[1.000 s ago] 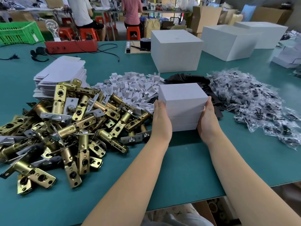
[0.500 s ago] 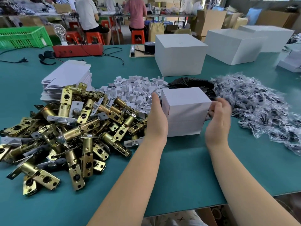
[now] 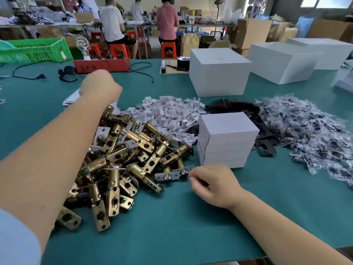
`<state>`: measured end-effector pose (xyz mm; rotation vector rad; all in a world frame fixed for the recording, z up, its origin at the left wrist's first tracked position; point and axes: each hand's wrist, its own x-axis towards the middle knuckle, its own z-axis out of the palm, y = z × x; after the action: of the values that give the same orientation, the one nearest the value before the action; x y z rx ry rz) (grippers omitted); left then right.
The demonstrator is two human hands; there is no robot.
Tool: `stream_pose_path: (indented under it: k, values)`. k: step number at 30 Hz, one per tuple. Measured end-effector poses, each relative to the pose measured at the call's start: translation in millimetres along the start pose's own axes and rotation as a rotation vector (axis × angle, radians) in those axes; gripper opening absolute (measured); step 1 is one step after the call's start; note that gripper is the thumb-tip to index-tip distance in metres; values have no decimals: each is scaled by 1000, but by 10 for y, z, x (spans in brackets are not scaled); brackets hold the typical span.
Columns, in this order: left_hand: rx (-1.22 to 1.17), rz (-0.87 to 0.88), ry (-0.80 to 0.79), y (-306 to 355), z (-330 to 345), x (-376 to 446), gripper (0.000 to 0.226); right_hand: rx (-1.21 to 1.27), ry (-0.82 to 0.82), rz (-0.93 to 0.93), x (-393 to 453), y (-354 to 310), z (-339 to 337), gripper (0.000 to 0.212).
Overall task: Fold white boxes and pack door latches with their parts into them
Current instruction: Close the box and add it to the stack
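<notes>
- Two bare hands over a teal tabletop, seen from a head-worn camera looking forward and down.
- Left hand stretched far forward, blurred, above a stack of flat white box blanks at the far edge of the latch pile; fingers hidden behind the knuckles, so cannot tell whether curled round anything.
- Right hand low on the tabletop, fingers loosely curled, nothing visibly held, just beside a silver faceplate at the near edge of the latch pile.
- Heaped brass door latches with silver faceplates at left centre, partly under the left forearm.
- Stack of small folded white boxes upright at centre, closed, apart from both hands, just right of the latches.
- Pile of small white cardboard inserts behind the latches, reaching the stack's left side.
- Black flat plates right of and behind the stack, some fanned in a row.
- Heap of clear plastic bags of small dark parts further right.
- Three large white cartons at the back: nearest, second, third.
- Red box with black cables, and green plastic crate, at far left.
- Seated people on red stools at another bench in the background.
</notes>
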<state>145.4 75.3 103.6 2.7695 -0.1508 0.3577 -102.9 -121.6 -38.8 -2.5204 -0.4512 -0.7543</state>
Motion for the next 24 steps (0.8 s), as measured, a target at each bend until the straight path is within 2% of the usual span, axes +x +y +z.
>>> stream_pose_path:
  k: [3, 5, 8, 12, 18, 20, 23, 24]
  values:
    - [157, -44, -124, -222, 69, 189, 40, 8, -11, 83, 4, 5, -7, 32]
    - [236, -6, -204, -271, 120, 236, 32, 10, -16, 114, 9, 6, -12, 28]
    - [282, -87, -108, -265, 124, 231, 22, 6, -5, 138, 6, 10, -20, 22]
    - [306, -15, -57, -236, 68, 186, 6, 19, 7, 151, 12, 4, -22, 32]
    - [351, 164, 232, 52, -169, -107, 17, -1, -22, 119, 3, -2, 7, 35]
    - [206, 268, 333, 158, -226, -313, 21, -2, -22, 100, 6, -15, 23, 32]
    - [-303, 327, 395, 242, -193, -758, 30, 32, 1, 121, 32, -59, 47, 19]
    - [-464, 300, 368, 251, -144, -914, 30, 68, -5, 163, 55, -68, 48, 22]
